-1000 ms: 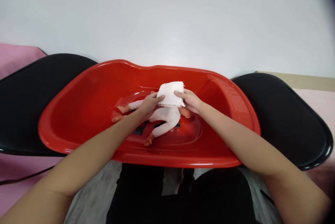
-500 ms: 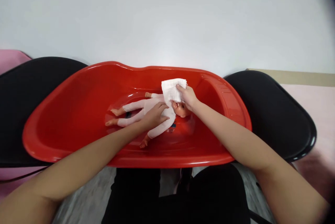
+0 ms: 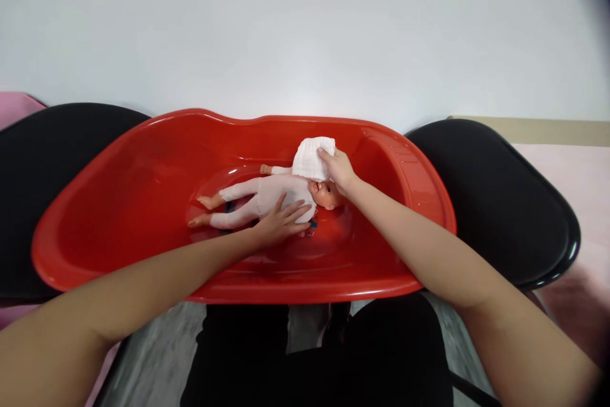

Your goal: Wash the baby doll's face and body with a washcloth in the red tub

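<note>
At the far left, a pink surface shows behind a black seat. Overlapping that seat, a red baby bathtub spans the middle of the view. On the tub floor lies a baby doll in a white outfit, on its back, its bare feet toward the left and its head toward the right. The far arm stretches out past the torso, and the near arm is mostly covered by the person's left hand, which is laid over the doll's near side with its fingers spread apart. Above the doll's far shoulder and face is a white gauze cloth, pinched at its right edge between the thumb and fingers of the right hand; whether the cloth touches the face is hard to tell. Right of the tub stands another black seat, with a pale pink surface beyond it.
</note>
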Motion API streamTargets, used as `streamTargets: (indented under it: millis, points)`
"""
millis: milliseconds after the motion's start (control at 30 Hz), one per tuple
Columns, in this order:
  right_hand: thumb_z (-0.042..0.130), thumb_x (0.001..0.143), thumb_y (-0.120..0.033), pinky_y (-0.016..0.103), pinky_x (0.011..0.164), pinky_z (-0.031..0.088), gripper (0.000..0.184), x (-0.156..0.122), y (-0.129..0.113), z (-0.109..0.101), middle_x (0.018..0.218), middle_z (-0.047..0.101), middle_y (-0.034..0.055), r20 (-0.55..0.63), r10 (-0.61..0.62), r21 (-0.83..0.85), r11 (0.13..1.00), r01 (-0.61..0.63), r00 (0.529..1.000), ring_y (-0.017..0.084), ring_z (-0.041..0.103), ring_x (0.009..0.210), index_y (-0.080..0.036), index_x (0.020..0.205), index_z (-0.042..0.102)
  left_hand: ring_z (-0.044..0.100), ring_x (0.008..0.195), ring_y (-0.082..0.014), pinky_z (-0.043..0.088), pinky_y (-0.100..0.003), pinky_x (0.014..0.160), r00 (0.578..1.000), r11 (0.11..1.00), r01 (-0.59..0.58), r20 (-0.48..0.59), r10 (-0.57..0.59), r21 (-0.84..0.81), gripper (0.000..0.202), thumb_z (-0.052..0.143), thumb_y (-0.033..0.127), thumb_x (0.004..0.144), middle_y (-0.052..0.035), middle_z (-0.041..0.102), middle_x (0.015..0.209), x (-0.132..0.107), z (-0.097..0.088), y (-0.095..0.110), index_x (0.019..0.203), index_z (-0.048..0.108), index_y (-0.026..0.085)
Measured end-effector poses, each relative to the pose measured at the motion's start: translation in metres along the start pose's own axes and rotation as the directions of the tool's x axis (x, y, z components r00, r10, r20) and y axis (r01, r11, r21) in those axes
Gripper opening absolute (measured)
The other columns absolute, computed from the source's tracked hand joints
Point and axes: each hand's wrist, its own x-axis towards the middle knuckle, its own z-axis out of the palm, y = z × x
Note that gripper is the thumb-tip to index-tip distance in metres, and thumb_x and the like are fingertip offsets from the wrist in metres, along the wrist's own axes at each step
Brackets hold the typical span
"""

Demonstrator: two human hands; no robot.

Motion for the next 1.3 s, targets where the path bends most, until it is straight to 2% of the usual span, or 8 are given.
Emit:
streamTargets:
  millis: [267, 567, 833, 967, 1033, 1100, 1200, 1300]
  points:
    - [0.069, 0.095, -0.036, 0.042, 0.094, 0.06, 0.025, 0.003, 0.002, -0.005, 0.109, 0.078, 0.011, 0.011, -0.03, -0.053, 0.998, 0.03, 0.999, 0.024, 0.075, 0.097, -0.016, 0.109, 0.072, 0.052, 0.149, -0.0325, 0.02, -0.062, 0.132, 0.998, 0.977, -0.064, 0.03, 0.06, 0.205, 0.034, 0.06, 0.029, 0.093, -0.0062, 0.071, 0.141, -0.012, 0.0, -0.007, 0.12, 0.078, 0.038]
    - [0.069, 0.095, -0.034, 0.043, 0.095, 0.061, 0.024, 0.0, -0.001, -0.008, 0.113, 0.079, 0.0115, 0.003, -0.022, -0.118, 0.993, 0.022, 1.0, 0.025, 0.076, 0.1, -0.015, 0.109, 0.073, 0.052, 0.149, -0.0297, 0.041, -0.059, 0.123, 0.98, 0.734, -0.14, 0.199, 0.007, 0.664, 0.047, 0.046, 0.032, 0.1, -0.0058, 0.067, 0.146, -0.015, -0.025, -0.007, 0.141, 0.068, 0.036]
    - [0.066, 0.096, -0.038, 0.046, 0.101, 0.058, 0.031, -0.001, 0.0, -0.011, 0.12, 0.079, 0.0138, 0.021, -0.118, -0.274, 0.954, 0.119, 0.993, 0.028, 0.075, 0.108, -0.013, 0.114, 0.073, 0.03, 0.162, -0.0316, 0.019, -0.069, 0.13, 0.983, 0.694, -0.145, 0.184, 0.019, 0.705, 0.053, 0.051, 0.021, 0.103, -0.0033, 0.052, 0.163, -0.007, -0.04, -0.03, 0.15, 0.061, 0.042]
    - [0.057, 0.101, -0.039, 0.047, 0.104, 0.056, 0.037, -0.007, -0.001, -0.013, 0.123, 0.078, 0.0146, 0.127, -0.295, -0.497, 0.808, 0.318, 0.947, 0.029, 0.073, 0.111, -0.013, 0.12, 0.073, 0.035, 0.159, -0.033, 0.019, -0.077, 0.125, 0.987, 0.607, -0.157, 0.104, 0.123, 0.779, 0.06, 0.056, 0.018, 0.104, 0.003, 0.047, 0.168, -0.003, -0.049, -0.043, 0.152, 0.054, 0.054]
    - [0.051, 0.104, -0.035, 0.047, 0.106, 0.055, 0.038, -0.016, -0.003, -0.01, 0.127, 0.076, 0.0143, 0.261, -0.446, -0.631, 0.593, 0.501, 0.856, 0.029, 0.071, 0.116, -0.015, 0.127, 0.072, 0.037, 0.158, -0.0341, 0.021, -0.078, 0.125, 0.981, 0.552, -0.174, 0.093, 0.173, 0.816, 0.065, 0.058, 0.015, 0.102, 0.0034, 0.047, 0.167, 0.0, -0.053, -0.045, 0.152, 0.053, 0.055]
    - [0.048, 0.105, -0.029, 0.046, 0.111, 0.051, 0.04, -0.028, -0.002, -0.006, 0.138, 0.072, 0.0141, 0.493, -0.546, -0.66, 0.272, 0.7, 0.677, 0.029, 0.067, 0.126, -0.017, 0.137, 0.069, 0.037, 0.158, -0.0355, 0.021, -0.078, 0.125, 0.98, 0.522, -0.154, 0.064, 0.187, 0.839, 0.064, 0.058, 0.015, 0.101, 0.0007, 0.048, 0.167, 0.004, -0.057, -0.044, 0.154, 0.054, 0.051]
    - [0.047, 0.105, -0.015, 0.045, 0.118, 0.045, 0.042, -0.044, 0.009, 0.004, 0.148, 0.066, 0.013, 0.887, -0.408, -0.341, -0.257, 0.904, 0.218, 0.024, 0.058, 0.139, -0.017, 0.143, 0.065, 0.036, 0.158, -0.0381, 0.016, -0.079, 0.127, 0.985, 0.546, -0.031, -0.066, 0.157, 0.837, 0.058, 0.058, 0.018, 0.102, -0.0063, 0.05, 0.165, 0.011, -0.063, -0.04, 0.156, 0.057, 0.039]
    - [0.049, 0.103, -0.009, 0.042, 0.123, 0.041, 0.039, -0.048, 0.033, 0.014, 0.146, 0.068, 0.0105, 0.983, -0.016, 0.15, -0.494, 0.856, -0.181, 0.021, 0.056, 0.142, -0.016, 0.134, 0.072, 0.042, 0.154, -0.0379, 0.019, -0.082, 0.124, 0.969, 0.591, 0.078, -0.201, 0.144, 0.803, 0.057, 0.055, 0.017, 0.104, -0.0088, 0.05, 0.165, 0.017, -0.073, -0.036, 0.157, 0.055, 0.039]
